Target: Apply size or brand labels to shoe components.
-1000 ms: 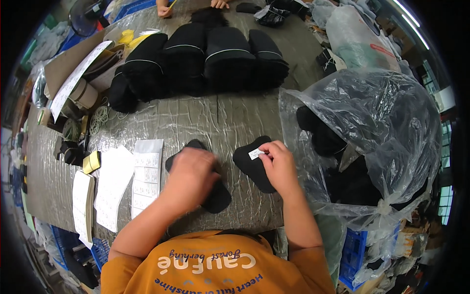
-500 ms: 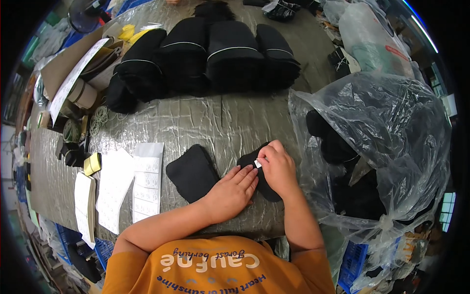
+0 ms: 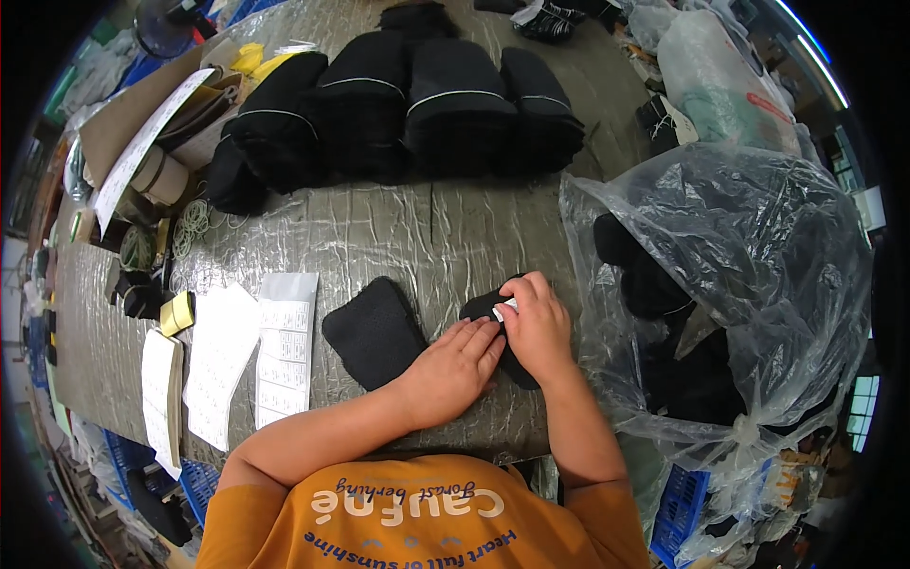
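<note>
A black fabric piece (image 3: 479,304) lies on the table, partly hidden beneath both hands. My left hand (image 3: 451,365) rests flat on its left side, fingers stretched out and holding nothing. Just beyond those fingertips, my right hand (image 3: 538,327) pinches a small white label (image 3: 506,309) between thumb and forefinger, right over the fabric. Whether the label touches the cloth I cannot tell. To the left sits another black fabric piece (image 3: 373,332), a stack or a single thick one, close to my left wrist.
Printed white sheets (image 3: 284,346), more paper (image 3: 220,360) and a yellow roll (image 3: 177,314) lie left. Banded black fabric bundles (image 3: 457,104) stand at the back. A clear plastic bag (image 3: 758,218) holding black pieces bulges on the right. A cardboard box (image 3: 128,128) stands far left.
My right hand has tilted slightly, and the white label in its pinch has shifted a little to the right and up. My left hand stays nearly still on the fabric.
</note>
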The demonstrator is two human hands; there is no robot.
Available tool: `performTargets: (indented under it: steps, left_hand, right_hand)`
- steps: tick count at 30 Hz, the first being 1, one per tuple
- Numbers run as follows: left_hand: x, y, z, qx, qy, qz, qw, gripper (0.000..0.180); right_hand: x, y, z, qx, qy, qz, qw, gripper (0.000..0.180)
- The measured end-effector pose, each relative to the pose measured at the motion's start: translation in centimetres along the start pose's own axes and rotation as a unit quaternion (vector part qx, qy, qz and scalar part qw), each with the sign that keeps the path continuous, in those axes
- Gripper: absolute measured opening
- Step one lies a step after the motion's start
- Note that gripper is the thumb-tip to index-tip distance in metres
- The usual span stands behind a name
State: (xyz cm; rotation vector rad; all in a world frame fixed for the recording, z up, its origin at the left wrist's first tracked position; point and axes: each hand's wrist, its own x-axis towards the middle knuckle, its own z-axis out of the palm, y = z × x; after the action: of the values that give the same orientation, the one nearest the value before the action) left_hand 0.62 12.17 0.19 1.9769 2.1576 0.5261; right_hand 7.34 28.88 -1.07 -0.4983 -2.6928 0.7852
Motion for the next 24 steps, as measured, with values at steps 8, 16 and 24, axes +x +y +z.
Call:
performTargets:
  steps: [8,16,24]
  left_hand:
    - [0.6,-0.2,0.0,0.038,-0.019,0.013,0.999,0.07]
    - [1.1,-0.1,-0.4,0.074,-0.048,0.018,0.996,0.074]
    - [-4.7,-3.7,-4.2,-0.08,0.194,-0.101,0.972,0.049]
  right_hand:
    - [-1.0,0.5,0.6,-0.028,0.114,0.067,0.991,0.033]
    - [-1.1,0.9,1.5,-0.04,0.124,0.11,0.985,0.046]
    - [-3.7,-2.5,-0.7,0.013,0.172,0.027,0.985,0.031]
